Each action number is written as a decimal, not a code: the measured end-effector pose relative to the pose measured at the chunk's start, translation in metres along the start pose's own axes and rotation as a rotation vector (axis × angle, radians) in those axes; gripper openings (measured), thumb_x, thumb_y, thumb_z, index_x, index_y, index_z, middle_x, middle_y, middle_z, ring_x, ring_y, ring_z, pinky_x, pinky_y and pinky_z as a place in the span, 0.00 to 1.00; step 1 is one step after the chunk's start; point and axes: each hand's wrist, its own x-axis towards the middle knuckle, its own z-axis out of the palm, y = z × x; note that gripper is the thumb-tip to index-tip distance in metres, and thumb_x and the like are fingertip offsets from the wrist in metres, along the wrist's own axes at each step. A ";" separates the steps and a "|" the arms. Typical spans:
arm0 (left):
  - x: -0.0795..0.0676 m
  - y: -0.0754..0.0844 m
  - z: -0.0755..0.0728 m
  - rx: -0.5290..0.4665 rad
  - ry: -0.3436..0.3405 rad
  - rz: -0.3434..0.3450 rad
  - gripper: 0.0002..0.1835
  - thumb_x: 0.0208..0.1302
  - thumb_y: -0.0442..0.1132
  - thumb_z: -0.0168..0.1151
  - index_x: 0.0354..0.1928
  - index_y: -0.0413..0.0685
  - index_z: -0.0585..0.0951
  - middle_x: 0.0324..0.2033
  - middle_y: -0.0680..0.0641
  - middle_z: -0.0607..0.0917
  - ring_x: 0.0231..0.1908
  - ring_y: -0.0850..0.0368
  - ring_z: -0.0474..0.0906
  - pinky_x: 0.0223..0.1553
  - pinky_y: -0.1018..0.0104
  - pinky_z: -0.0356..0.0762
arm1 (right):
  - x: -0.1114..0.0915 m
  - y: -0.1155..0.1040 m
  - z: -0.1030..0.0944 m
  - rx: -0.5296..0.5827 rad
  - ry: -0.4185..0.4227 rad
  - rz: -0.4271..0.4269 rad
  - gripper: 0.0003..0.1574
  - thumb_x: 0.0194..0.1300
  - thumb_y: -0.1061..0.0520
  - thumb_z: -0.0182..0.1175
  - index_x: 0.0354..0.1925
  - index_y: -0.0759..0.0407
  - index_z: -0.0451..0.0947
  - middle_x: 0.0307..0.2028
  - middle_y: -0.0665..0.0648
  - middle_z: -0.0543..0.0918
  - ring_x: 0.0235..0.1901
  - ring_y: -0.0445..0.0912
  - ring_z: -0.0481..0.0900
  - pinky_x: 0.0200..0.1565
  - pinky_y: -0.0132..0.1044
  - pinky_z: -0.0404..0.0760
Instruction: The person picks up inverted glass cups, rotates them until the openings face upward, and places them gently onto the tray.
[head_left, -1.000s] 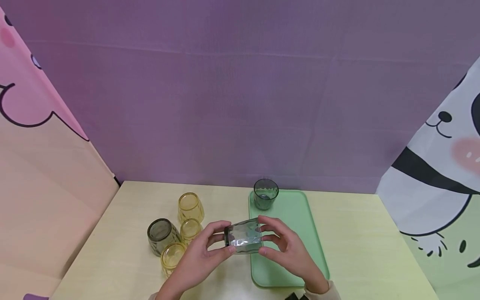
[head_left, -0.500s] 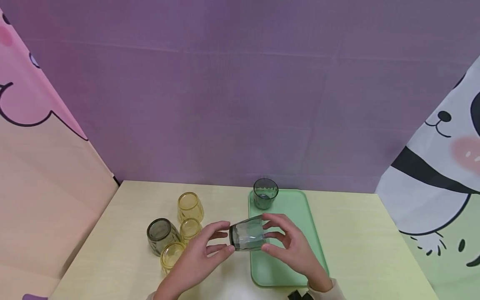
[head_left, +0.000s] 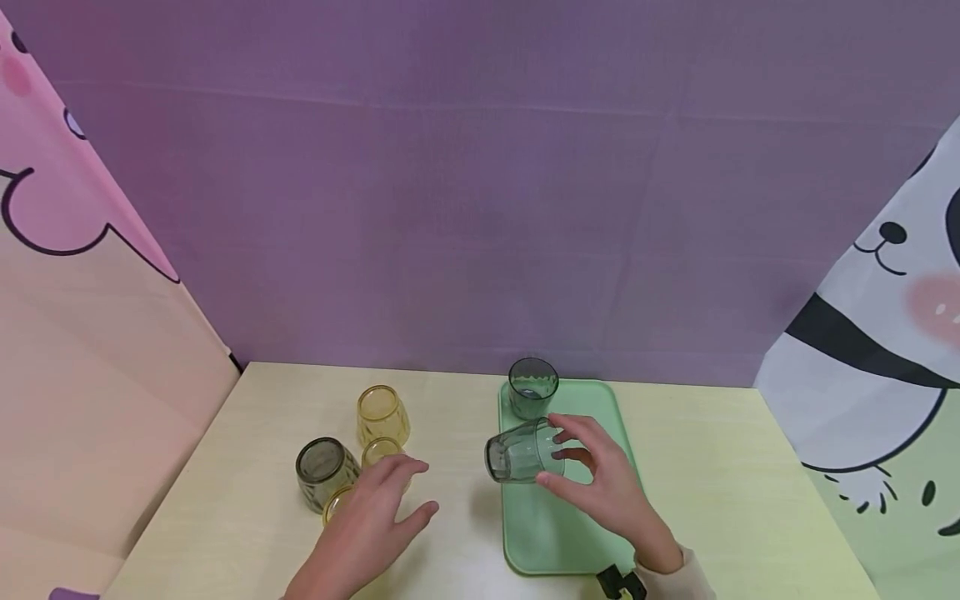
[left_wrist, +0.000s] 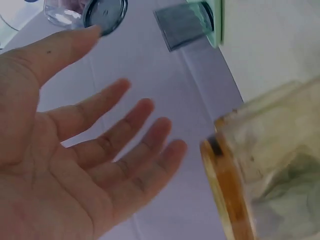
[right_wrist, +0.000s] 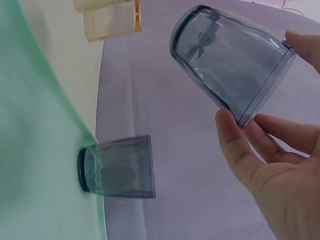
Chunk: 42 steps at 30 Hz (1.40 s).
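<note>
My right hand [head_left: 600, 485] is pinching one tilted gray glass [head_left: 516, 454] partly above one tray [head_left: 551, 542]; beyond it, a second gray glass [head_left: 532, 390] is standing. My spread left hand [head_left: 367, 521] is hovering near three yellow glasses [head_left: 382, 417] and a third gray glass [head_left: 325, 471].

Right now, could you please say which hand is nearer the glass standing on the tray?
The right hand, in front and right of the standing glass; the left hand is farther, by the yellow glasses.
</note>
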 end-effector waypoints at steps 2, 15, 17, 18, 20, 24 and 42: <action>-0.002 -0.003 -0.001 0.074 0.006 0.010 0.21 0.58 0.45 0.75 0.52 0.48 0.82 0.52 0.49 0.79 0.54 0.48 0.76 0.48 0.50 0.79 | 0.001 0.001 -0.003 -0.037 0.008 -0.001 0.42 0.53 0.72 0.73 0.65 0.70 0.70 0.57 0.67 0.73 0.50 0.48 0.76 0.45 0.47 0.85; -0.009 -0.024 -0.006 0.352 -0.049 -0.028 0.25 0.52 0.45 0.78 0.49 0.43 0.81 0.49 0.37 0.78 0.51 0.34 0.74 0.46 0.37 0.76 | 0.006 0.008 -0.019 -0.296 0.045 0.049 0.40 0.52 0.63 0.77 0.62 0.67 0.74 0.56 0.58 0.76 0.46 0.46 0.77 0.42 0.43 0.86; -0.009 -0.027 -0.008 0.368 -0.065 -0.044 0.25 0.52 0.45 0.77 0.51 0.43 0.81 0.49 0.37 0.77 0.51 0.34 0.74 0.44 0.37 0.76 | 0.006 0.012 -0.022 -0.331 0.045 0.075 0.40 0.53 0.62 0.77 0.62 0.67 0.74 0.55 0.58 0.76 0.46 0.49 0.78 0.42 0.42 0.85; -0.009 -0.028 -0.009 0.375 -0.072 -0.051 0.25 0.52 0.44 0.77 0.51 0.43 0.81 0.49 0.37 0.77 0.51 0.33 0.73 0.43 0.37 0.76 | 0.006 0.014 -0.023 -0.351 0.044 0.089 0.40 0.54 0.61 0.77 0.62 0.68 0.74 0.55 0.58 0.76 0.45 0.49 0.78 0.42 0.42 0.85; -0.009 -0.030 -0.010 0.375 -0.086 -0.069 0.25 0.53 0.43 0.75 0.52 0.44 0.81 0.50 0.38 0.76 0.51 0.33 0.73 0.42 0.37 0.76 | 0.006 0.017 -0.026 -0.397 0.040 0.116 0.40 0.54 0.59 0.77 0.63 0.67 0.73 0.55 0.59 0.76 0.45 0.52 0.78 0.43 0.41 0.85; -0.009 -0.032 -0.012 0.369 -0.107 -0.096 0.24 0.54 0.40 0.73 0.53 0.44 0.80 0.50 0.38 0.76 0.52 0.34 0.72 0.42 0.37 0.75 | 0.007 0.022 -0.030 -0.474 0.024 0.143 0.42 0.54 0.57 0.77 0.64 0.69 0.72 0.56 0.63 0.75 0.44 0.55 0.78 0.43 0.42 0.85; -0.008 -0.036 -0.020 0.332 -0.180 -0.150 0.28 0.55 0.46 0.75 0.55 0.42 0.79 0.48 0.38 0.77 0.51 0.34 0.74 0.36 0.40 0.79 | 0.025 0.052 -0.052 -0.693 -0.019 0.254 0.43 0.58 0.52 0.73 0.62 0.76 0.69 0.58 0.71 0.72 0.56 0.65 0.70 0.54 0.58 0.74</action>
